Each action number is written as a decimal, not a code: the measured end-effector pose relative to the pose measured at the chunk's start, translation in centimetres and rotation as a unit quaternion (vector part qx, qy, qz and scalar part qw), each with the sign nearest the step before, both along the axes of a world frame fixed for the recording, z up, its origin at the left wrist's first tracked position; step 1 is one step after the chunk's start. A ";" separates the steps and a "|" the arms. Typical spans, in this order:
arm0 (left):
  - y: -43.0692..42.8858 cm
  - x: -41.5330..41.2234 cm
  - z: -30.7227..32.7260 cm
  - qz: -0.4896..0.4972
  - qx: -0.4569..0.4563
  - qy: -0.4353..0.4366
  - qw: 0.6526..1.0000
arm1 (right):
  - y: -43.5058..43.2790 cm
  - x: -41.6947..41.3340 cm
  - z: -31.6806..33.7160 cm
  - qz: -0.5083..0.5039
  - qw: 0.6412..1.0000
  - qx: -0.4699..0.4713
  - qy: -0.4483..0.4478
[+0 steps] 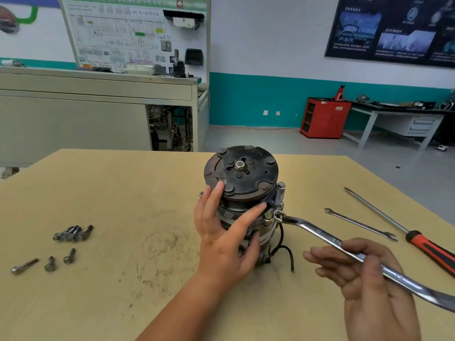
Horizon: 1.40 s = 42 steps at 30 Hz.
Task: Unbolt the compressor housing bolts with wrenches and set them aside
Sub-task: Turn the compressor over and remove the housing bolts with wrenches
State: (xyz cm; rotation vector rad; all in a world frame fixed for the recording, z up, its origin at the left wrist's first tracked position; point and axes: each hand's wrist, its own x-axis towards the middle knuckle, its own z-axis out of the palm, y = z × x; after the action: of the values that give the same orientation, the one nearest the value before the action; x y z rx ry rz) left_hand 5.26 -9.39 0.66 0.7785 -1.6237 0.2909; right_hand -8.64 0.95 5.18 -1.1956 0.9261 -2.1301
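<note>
Pinching wrench [320,233] mid-shaft in right hand [369,286]; ring end at housing bolt [268,215], up-left of grip along shaft axis. Bracing compressor [246,168], left hand [226,239] flat.

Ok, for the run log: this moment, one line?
left hand steadies compressor | right hand holds wrench at bolt | loose bolts left

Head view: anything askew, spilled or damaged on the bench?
Nothing looks broken. Grime smudges mark the table left of the compressor; bolts lie scattered at the far left, some bunched, some apart; a black wire trails loose from the compressor's base.
</note>
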 end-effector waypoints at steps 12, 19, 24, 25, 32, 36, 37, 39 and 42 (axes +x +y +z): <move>0.2 0.0 0.1 0.004 -0.005 -0.008 1.000 | 0.2 1.0 0.6 -0.001 0.997 0.029 0.068; 0.2 0.0 0.1 -0.003 -0.018 -0.018 1.000 | -9.0 -3.7 3.9 0.084 0.986 0.112 0.087; 0.1 0.2 0.1 -0.007 -0.016 -0.016 1.000 | -10.1 -3.0 5.6 0.234 0.957 0.122 -0.120; 0.1 0.2 0.0 -0.009 -0.014 -0.010 1.000 | -8.7 -3.6 5.1 0.243 0.951 0.094 -0.163; 0.0 -0.1 0.0 -0.008 0.002 0.006 1.000 | -0.4 -1.7 1.4 0.030 0.998 0.037 -0.030; 0.1 0.0 0.2 -0.004 0.002 0.002 1.000 | 1.2 0.5 0.6 -0.042 0.996 0.058 0.059; 0.1 0.0 0.2 -0.003 0.001 0.001 1.000 | 1.4 0.7 0.3 -0.050 0.993 0.069 0.085; 0.1 0.0 0.2 -0.004 -0.001 -0.002 1.000 | 1.8 0.8 0.1 -0.055 0.985 0.086 0.136; 0.2 -0.1 0.3 -0.007 -0.002 -0.004 1.000 | 1.5 0.0 1.7 -0.035 0.981 0.100 0.165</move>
State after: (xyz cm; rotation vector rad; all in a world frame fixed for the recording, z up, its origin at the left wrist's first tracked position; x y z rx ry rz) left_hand 5.17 -9.22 0.91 0.7635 -1.6351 0.2884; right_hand -8.66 2.50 6.85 -1.4535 1.3117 -1.8666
